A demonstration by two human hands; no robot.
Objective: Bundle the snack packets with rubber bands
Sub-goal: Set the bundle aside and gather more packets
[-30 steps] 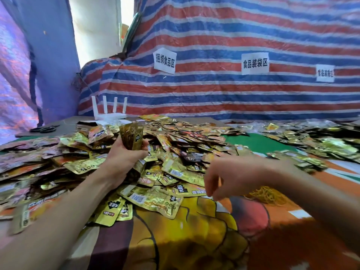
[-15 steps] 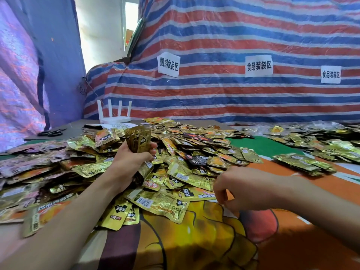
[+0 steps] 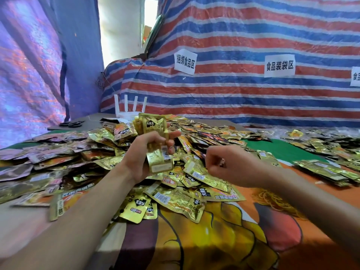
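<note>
Holding a stack of gold packets (image 3: 154, 145) upright in the left grip (image 3: 144, 158).
The loose heap (image 3: 196, 178) crowds the table (image 3: 214, 240) from 9 to 1 o'clock, a white router (image 3: 130, 112) behind it at 11; rubber bands (image 3: 272, 201) lie at 5 of the right grip (image 3: 229, 164). Since a second ago the stack stands higher and the right grip has risen off the heap. The stack juts from the clasping left grip at 12; whether the curled right grip holds anything I cannot tell.

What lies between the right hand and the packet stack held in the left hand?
Only loose packets of the heap, seen in the head view; the right hand is apart from the packet stack.
</note>
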